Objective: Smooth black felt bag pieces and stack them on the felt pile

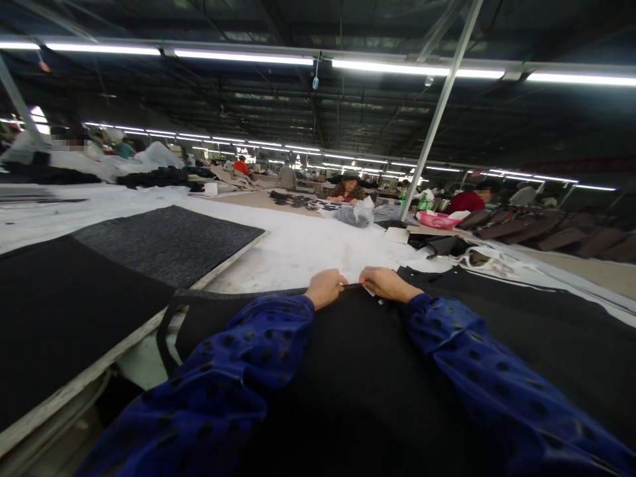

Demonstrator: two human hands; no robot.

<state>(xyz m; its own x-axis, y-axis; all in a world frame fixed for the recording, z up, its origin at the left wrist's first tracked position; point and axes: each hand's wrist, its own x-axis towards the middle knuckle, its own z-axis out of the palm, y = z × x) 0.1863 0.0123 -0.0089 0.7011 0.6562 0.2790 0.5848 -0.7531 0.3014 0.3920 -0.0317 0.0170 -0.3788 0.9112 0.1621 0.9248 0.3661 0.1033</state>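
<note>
A large piece of black fabric (358, 371) spreads before me, its far edge pinched between both hands. My left hand (325, 288) is closed on that edge, thumb and fingers together. Just to its right, with a small gap, my right hand (387, 283) pinches the same edge. Tiny white tags or scraps (380, 302) show on the fabric below my right hand. Blue sleeves with dark dots cover both forearms. On the right, more black fabric (521, 318) lies over the table.
The white table surface (318, 245) stretches away beyond my hands. At left lie dark fabric panels (169, 245). A slanted metal pole (437, 119) rises near a pink basket (440, 220). White strips and scraps (497, 260) lie to the right. Several people sit or stand farther back.
</note>
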